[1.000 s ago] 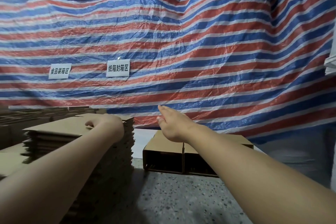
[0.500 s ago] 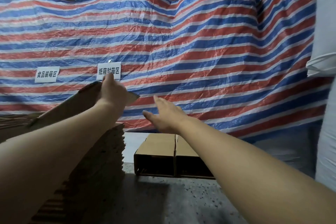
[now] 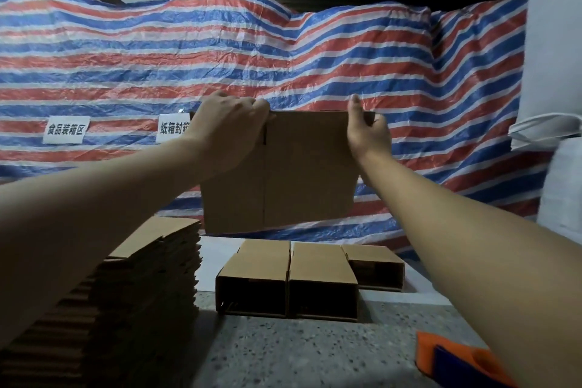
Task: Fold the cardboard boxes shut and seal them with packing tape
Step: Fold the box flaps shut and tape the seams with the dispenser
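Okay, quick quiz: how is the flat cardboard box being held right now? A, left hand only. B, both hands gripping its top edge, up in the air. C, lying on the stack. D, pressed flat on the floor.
B: the left hand and right hand each grip the top edge of the flat cardboard box, which hangs above the stack.

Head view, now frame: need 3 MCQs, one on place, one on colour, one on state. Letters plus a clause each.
1. Where is the stack of flat cartons?
A. Lower left of the view
B. Far right
C. On the tarp

2. What colour is the tape dispenser?
A. Green
B. Orange and blue
C. White

3. How is the flat carton held?
A. Lying on the floor
B. By the left hand alone
C. Up in the air by both hands

Answers: 1 A, the stack stands under the left forearm. 2 B, orange body with a blue part, lower right. 3 C, left hand and right hand grip its top edge.
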